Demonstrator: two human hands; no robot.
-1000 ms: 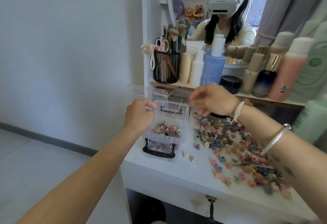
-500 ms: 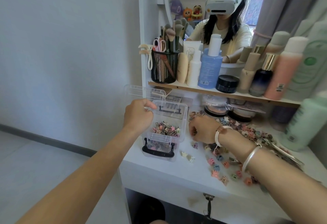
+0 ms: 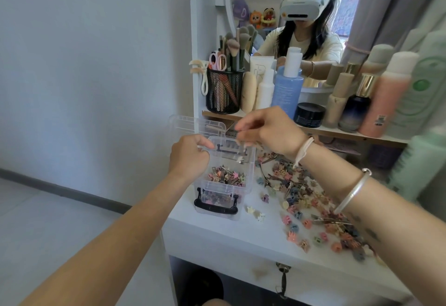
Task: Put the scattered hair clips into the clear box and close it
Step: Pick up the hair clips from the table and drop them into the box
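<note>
Head view: the partly filled, unlidded clear box (image 3: 250,175) is gripped by the left hand (image 3: 190,158). Many hair clips (image 3: 293,195) are left scattered. Whether anything is pinched in the right hand (image 3: 270,131) cannot be told.

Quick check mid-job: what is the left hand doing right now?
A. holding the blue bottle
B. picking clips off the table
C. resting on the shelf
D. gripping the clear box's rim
D: the left hand grips the back left rim of the clear box, whose lid stands open behind it.
</note>
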